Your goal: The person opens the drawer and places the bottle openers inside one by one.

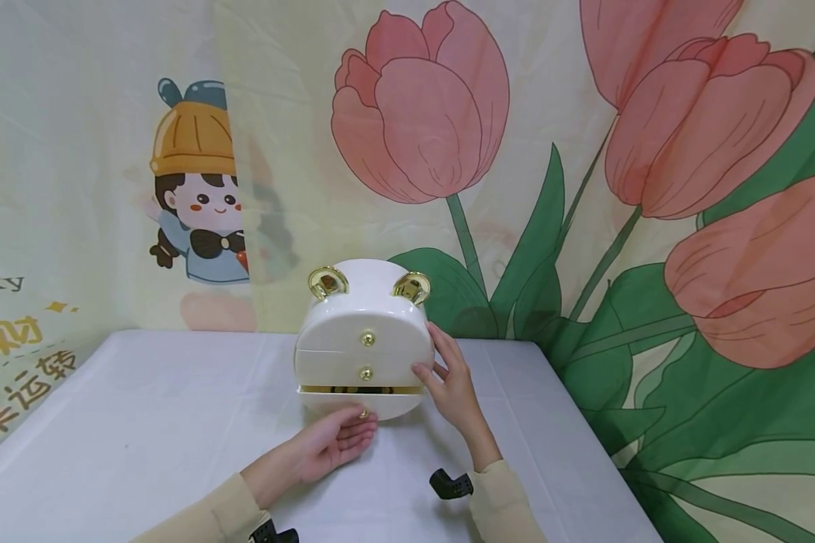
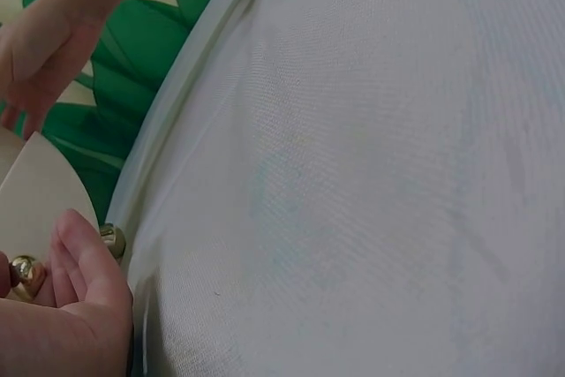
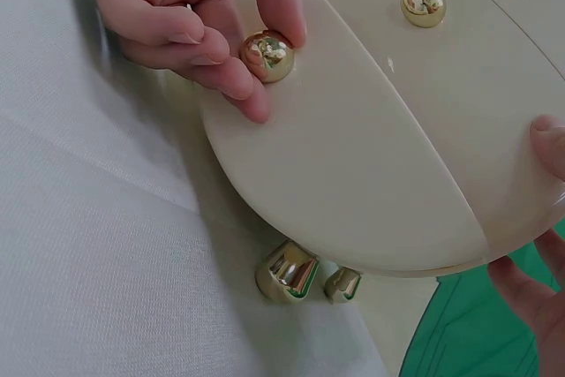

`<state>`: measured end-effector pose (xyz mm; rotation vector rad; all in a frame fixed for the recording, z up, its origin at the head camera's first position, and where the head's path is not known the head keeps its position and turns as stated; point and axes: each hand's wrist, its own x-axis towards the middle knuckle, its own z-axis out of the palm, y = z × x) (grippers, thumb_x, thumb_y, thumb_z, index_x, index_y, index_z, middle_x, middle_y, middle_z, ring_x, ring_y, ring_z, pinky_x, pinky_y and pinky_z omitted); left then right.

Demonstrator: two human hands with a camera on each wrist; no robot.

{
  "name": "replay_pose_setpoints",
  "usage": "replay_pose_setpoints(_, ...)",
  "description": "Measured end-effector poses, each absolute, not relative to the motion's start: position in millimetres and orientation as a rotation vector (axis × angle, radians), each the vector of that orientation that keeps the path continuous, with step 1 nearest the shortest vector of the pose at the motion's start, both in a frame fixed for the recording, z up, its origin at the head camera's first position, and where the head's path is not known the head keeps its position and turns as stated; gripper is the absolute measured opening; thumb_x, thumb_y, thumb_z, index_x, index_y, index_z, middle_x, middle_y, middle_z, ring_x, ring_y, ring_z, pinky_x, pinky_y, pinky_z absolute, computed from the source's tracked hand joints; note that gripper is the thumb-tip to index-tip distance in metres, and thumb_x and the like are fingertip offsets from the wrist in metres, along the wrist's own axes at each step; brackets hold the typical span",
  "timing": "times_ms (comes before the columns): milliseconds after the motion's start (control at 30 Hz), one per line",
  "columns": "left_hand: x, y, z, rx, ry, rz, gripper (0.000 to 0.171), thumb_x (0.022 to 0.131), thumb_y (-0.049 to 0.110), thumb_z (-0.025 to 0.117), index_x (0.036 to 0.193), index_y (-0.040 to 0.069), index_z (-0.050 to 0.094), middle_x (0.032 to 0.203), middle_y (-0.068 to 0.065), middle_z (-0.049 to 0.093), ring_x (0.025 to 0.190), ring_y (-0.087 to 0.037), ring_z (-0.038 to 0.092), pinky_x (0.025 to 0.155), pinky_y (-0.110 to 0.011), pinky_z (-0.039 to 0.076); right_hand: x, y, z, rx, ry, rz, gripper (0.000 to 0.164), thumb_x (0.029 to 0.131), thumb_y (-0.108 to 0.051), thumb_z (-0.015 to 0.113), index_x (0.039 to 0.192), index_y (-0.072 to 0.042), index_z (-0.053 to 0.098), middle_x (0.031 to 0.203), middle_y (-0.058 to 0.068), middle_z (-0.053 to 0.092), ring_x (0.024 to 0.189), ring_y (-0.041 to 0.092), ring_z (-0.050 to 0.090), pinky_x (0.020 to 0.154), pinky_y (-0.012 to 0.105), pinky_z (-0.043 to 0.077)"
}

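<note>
A white rounded jewelry box (image 1: 394, 363) with gold ear-shaped parts (image 1: 328, 283) on top stands on the table. Its bottom drawer (image 1: 399, 408) is slightly pulled out, and a narrow gap shows something dark inside that I cannot make out. My left hand (image 1: 329, 446) pinches that drawer's gold knob (image 3: 267, 56) between thumb and fingers. At the box's right side my right hand (image 1: 456, 388) holds the edge, thumb on the front face and fingers round the side. Two more gold knobs sit higher on the front, the middle one (image 3: 424, 4) on its own panel.
A white cloth covers the table (image 1: 163, 422). Gold feet (image 3: 288, 273) lift the box off it. Behind hangs a curtain printed with large pink tulips (image 1: 421, 113) and a cartoon figure (image 1: 204, 196). Black devices (image 1: 451, 484) are worn near both wrists.
</note>
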<state>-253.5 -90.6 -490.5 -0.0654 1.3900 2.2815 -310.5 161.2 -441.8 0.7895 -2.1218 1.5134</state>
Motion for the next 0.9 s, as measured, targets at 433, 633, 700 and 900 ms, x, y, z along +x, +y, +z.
replay_pose_setpoints(433,-262.0,-92.1,-493.1,-0.060,1.384,2.279,0.046,0.109,0.027,0.060,0.136,-0.010,0.057,0.121,-0.015,0.074,0.106,-0.018,0.072,0.099,-0.032,0.058,-308.8,161.2,-439.8,0.788,-2.129,1.524,0.075,0.100,-0.008,0.074,0.165,-0.025,0.040,0.162,0.006,0.043,0.150,0.034,0.044,0.105,0.057,0.053)
replay_pose_setpoints(633,-265.2,-92.5,-492.2,-0.056,1.375,2.277,0.051,0.109,0.026,0.059,0.141,-0.013,0.052,0.120,-0.015,0.075,0.106,-0.018,0.073,0.099,-0.032,0.059,-309.9,161.3,-440.8,0.801,-2.118,1.515,0.076,0.100,-0.007,0.074,0.165,-0.022,0.039,0.162,0.008,0.043,0.150,0.036,0.044,0.105,0.057,0.053)
replay_pose_setpoints(700,-265.7,-92.7,-491.7,-0.062,1.369,2.276,0.053,0.109,0.026,0.059,0.143,-0.014,0.050,0.120,-0.016,0.075,0.106,-0.018,0.073,0.099,-0.033,0.058,-309.9,161.3,-440.9,0.804,-2.114,1.512,0.075,0.100,-0.006,0.074,0.165,-0.021,0.040,0.162,0.008,0.043,0.149,0.036,0.044,0.104,0.057,0.053)
replay_pose_setpoints(900,-268.9,-92.6,-492.4,-0.091,1.354,2.280,0.054,0.109,0.027,0.059,0.143,-0.014,0.051,0.125,-0.019,0.073,0.110,-0.021,0.072,0.101,-0.035,0.058,-310.3,161.6,-441.3,0.808,-2.104,1.511,0.075,0.100,-0.006,0.074,0.165,-0.020,0.040,0.162,0.008,0.043,0.148,0.037,0.045,0.103,0.059,0.053)
